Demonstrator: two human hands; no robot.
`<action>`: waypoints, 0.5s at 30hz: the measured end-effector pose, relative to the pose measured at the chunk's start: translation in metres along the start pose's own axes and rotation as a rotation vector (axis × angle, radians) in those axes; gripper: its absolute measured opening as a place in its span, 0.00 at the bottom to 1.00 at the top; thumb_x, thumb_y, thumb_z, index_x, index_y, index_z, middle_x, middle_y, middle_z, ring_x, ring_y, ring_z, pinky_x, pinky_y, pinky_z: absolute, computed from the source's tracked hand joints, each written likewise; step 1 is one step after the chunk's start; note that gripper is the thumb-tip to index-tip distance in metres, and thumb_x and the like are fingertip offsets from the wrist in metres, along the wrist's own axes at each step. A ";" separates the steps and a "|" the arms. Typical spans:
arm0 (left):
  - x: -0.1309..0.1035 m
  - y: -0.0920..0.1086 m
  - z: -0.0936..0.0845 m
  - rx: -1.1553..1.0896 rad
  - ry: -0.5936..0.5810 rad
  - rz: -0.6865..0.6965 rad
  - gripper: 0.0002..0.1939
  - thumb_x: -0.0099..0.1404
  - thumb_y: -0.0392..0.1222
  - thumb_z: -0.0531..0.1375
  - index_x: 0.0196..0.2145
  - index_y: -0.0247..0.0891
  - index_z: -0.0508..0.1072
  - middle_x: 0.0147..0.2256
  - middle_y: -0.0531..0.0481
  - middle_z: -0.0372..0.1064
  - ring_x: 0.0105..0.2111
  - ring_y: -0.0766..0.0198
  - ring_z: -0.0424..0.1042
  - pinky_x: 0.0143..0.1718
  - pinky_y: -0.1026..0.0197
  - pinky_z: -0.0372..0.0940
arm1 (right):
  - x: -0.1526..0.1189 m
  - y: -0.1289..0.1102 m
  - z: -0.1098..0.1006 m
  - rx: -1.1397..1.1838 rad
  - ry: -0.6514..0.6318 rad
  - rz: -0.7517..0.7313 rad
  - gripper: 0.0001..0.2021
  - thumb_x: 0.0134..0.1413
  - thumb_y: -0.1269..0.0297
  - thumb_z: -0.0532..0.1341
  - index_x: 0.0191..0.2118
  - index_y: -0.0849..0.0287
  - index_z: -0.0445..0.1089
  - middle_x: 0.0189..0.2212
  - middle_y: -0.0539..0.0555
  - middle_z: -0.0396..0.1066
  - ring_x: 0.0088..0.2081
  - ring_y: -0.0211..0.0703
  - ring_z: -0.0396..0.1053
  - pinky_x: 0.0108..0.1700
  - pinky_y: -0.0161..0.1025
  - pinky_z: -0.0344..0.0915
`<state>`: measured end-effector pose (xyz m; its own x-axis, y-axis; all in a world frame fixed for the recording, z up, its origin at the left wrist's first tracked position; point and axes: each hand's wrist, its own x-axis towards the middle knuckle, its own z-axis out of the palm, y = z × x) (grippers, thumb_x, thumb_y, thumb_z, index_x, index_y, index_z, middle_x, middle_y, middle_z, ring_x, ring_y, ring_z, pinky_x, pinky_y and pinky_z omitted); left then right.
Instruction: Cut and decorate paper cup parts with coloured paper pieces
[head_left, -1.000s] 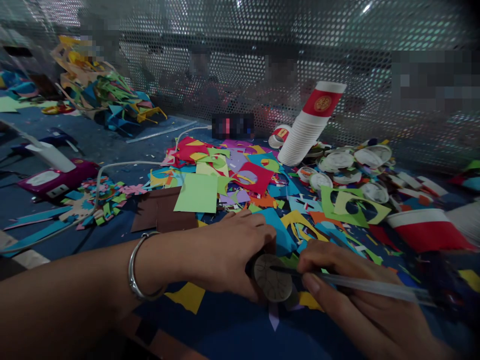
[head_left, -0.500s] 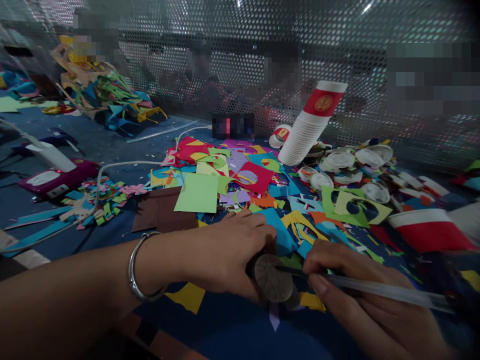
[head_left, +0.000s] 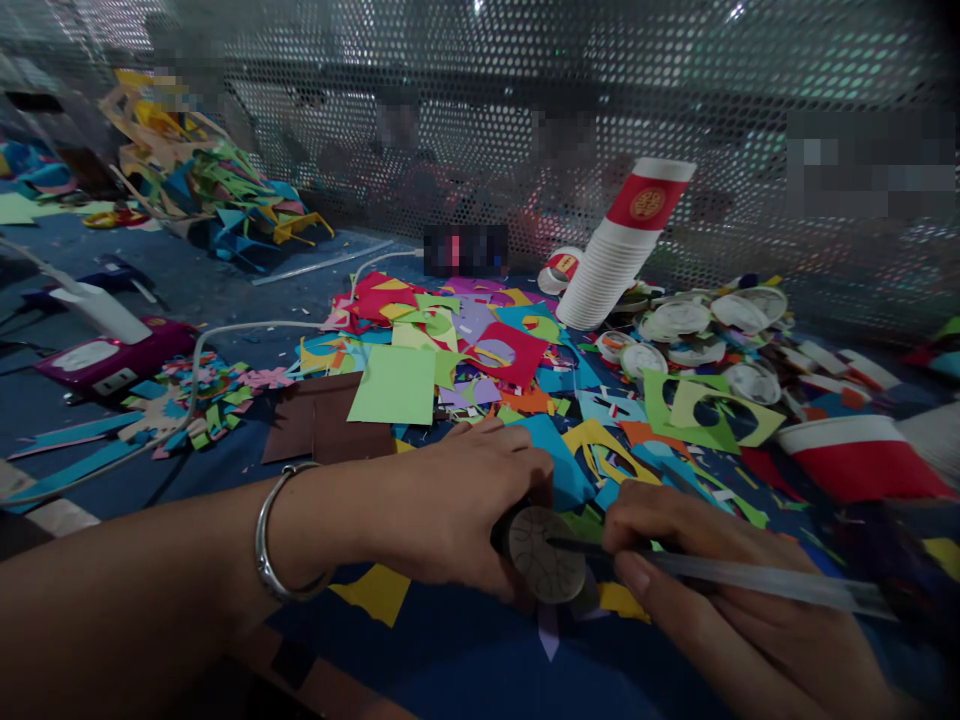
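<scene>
Right hand slightly farther left, grip round pen; left hand closed round disc.

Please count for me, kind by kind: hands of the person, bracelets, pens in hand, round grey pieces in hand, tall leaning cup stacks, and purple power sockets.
Hands: 2 (left hand, right hand)
Bracelet: 1
Pen: 1
Round grey piece: 1
Leaning cup stack: 1
Purple power socket: 1
Total: 7
</scene>
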<state>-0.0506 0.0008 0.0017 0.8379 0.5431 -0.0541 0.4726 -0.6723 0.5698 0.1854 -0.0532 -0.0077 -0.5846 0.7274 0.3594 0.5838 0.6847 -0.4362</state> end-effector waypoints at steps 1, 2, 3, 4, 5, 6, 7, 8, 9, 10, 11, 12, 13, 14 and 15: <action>0.000 0.000 0.000 -0.001 0.001 -0.005 0.22 0.55 0.53 0.69 0.41 0.39 0.68 0.42 0.47 0.65 0.45 0.53 0.65 0.44 0.55 0.61 | -0.001 0.000 0.000 0.003 -0.003 -0.004 0.06 0.65 0.70 0.54 0.43 0.51 0.62 0.31 0.45 0.72 0.29 0.36 0.72 0.29 0.31 0.66; 0.000 0.000 0.001 -0.002 0.001 -0.014 0.22 0.55 0.53 0.69 0.41 0.40 0.68 0.42 0.47 0.65 0.45 0.53 0.65 0.44 0.55 0.61 | -0.002 0.001 0.000 0.004 -0.010 0.001 0.05 0.65 0.69 0.54 0.43 0.51 0.62 0.31 0.45 0.71 0.29 0.36 0.71 0.30 0.31 0.66; 0.000 0.000 0.001 -0.003 0.001 -0.020 0.22 0.55 0.53 0.69 0.41 0.40 0.69 0.43 0.47 0.65 0.45 0.52 0.65 0.44 0.55 0.61 | -0.002 0.001 0.000 0.006 -0.010 -0.001 0.05 0.65 0.69 0.54 0.43 0.50 0.62 0.31 0.45 0.71 0.28 0.35 0.71 0.29 0.31 0.66; 0.000 0.000 0.001 -0.004 0.001 -0.026 0.23 0.55 0.54 0.69 0.42 0.40 0.69 0.43 0.46 0.65 0.46 0.52 0.65 0.44 0.55 0.61 | -0.003 0.002 -0.001 0.007 -0.012 0.000 0.05 0.65 0.69 0.54 0.42 0.50 0.62 0.31 0.44 0.71 0.28 0.35 0.71 0.29 0.31 0.66; 0.000 0.000 0.001 -0.004 -0.001 -0.030 0.23 0.55 0.54 0.69 0.42 0.40 0.69 0.43 0.46 0.65 0.46 0.51 0.64 0.44 0.55 0.61 | -0.004 0.002 -0.001 0.007 -0.014 0.004 0.05 0.64 0.69 0.55 0.42 0.50 0.62 0.31 0.44 0.71 0.28 0.35 0.71 0.29 0.31 0.66; 0.000 0.000 0.001 -0.004 -0.004 -0.033 0.24 0.54 0.55 0.70 0.42 0.40 0.69 0.43 0.46 0.65 0.46 0.51 0.65 0.44 0.55 0.62 | -0.004 0.002 -0.002 0.009 -0.014 0.008 0.05 0.64 0.69 0.55 0.42 0.50 0.62 0.30 0.44 0.70 0.28 0.35 0.71 0.29 0.31 0.66; 0.000 0.000 0.001 -0.005 -0.007 -0.033 0.24 0.54 0.55 0.70 0.42 0.40 0.69 0.43 0.46 0.65 0.46 0.52 0.65 0.44 0.55 0.62 | -0.004 0.002 -0.002 0.010 -0.011 0.010 0.05 0.64 0.69 0.54 0.42 0.50 0.62 0.30 0.44 0.70 0.28 0.35 0.71 0.29 0.31 0.65; 0.000 0.001 0.001 -0.007 -0.009 -0.033 0.24 0.54 0.55 0.70 0.42 0.40 0.69 0.43 0.46 0.65 0.45 0.52 0.65 0.44 0.55 0.62 | -0.004 0.002 -0.003 0.013 -0.007 0.011 0.05 0.64 0.69 0.54 0.41 0.50 0.62 0.30 0.44 0.70 0.27 0.35 0.70 0.29 0.31 0.65; 0.000 0.001 0.000 -0.010 -0.009 -0.033 0.24 0.55 0.55 0.70 0.42 0.40 0.69 0.43 0.47 0.65 0.45 0.52 0.65 0.44 0.55 0.62 | -0.004 0.002 -0.003 0.013 0.002 0.009 0.05 0.64 0.70 0.54 0.41 0.50 0.62 0.29 0.43 0.70 0.27 0.34 0.70 0.28 0.30 0.65; 0.000 0.001 0.000 -0.011 -0.008 -0.032 0.23 0.55 0.54 0.70 0.42 0.40 0.69 0.43 0.47 0.65 0.45 0.53 0.65 0.44 0.55 0.62 | -0.004 0.002 -0.004 0.010 0.008 0.012 0.06 0.64 0.70 0.54 0.40 0.50 0.62 0.28 0.43 0.70 0.26 0.34 0.70 0.28 0.30 0.65; 0.000 0.001 0.000 -0.011 -0.005 -0.028 0.23 0.55 0.53 0.70 0.41 0.40 0.69 0.42 0.47 0.65 0.45 0.53 0.65 0.44 0.55 0.61 | -0.004 0.001 -0.004 0.005 0.016 0.011 0.06 0.63 0.71 0.54 0.40 0.50 0.62 0.28 0.43 0.70 0.26 0.34 0.70 0.28 0.30 0.65; 0.000 0.001 0.000 -0.009 -0.003 -0.024 0.22 0.55 0.53 0.70 0.41 0.40 0.69 0.42 0.47 0.65 0.45 0.53 0.65 0.44 0.56 0.61 | -0.003 0.001 -0.004 0.000 0.021 0.010 0.06 0.63 0.71 0.54 0.40 0.50 0.62 0.29 0.43 0.70 0.27 0.34 0.71 0.28 0.30 0.65; 0.000 0.001 0.000 -0.007 -0.001 -0.020 0.22 0.55 0.53 0.70 0.41 0.40 0.69 0.42 0.47 0.65 0.45 0.53 0.65 0.44 0.56 0.61 | -0.003 0.001 -0.004 -0.004 0.021 0.011 0.06 0.63 0.71 0.54 0.40 0.50 0.62 0.30 0.43 0.71 0.27 0.34 0.71 0.29 0.30 0.65; 0.000 0.000 0.000 -0.007 -0.003 -0.016 0.23 0.55 0.53 0.70 0.41 0.40 0.68 0.42 0.47 0.65 0.45 0.53 0.65 0.43 0.56 0.61 | -0.003 0.001 -0.004 -0.003 0.020 0.013 0.06 0.62 0.71 0.55 0.40 0.50 0.62 0.30 0.44 0.71 0.27 0.35 0.71 0.29 0.30 0.66; 0.000 0.000 0.000 -0.010 -0.005 -0.015 0.23 0.54 0.54 0.70 0.41 0.40 0.68 0.42 0.47 0.65 0.45 0.53 0.65 0.43 0.56 0.60 | -0.003 0.001 -0.003 0.002 0.020 0.014 0.06 0.62 0.70 0.55 0.40 0.50 0.63 0.30 0.44 0.71 0.27 0.35 0.71 0.29 0.31 0.66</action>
<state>-0.0507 0.0012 0.0019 0.8321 0.5506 -0.0663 0.4823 -0.6594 0.5767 0.1895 -0.0544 -0.0064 -0.5647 0.7380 0.3695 0.5907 0.6741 -0.4435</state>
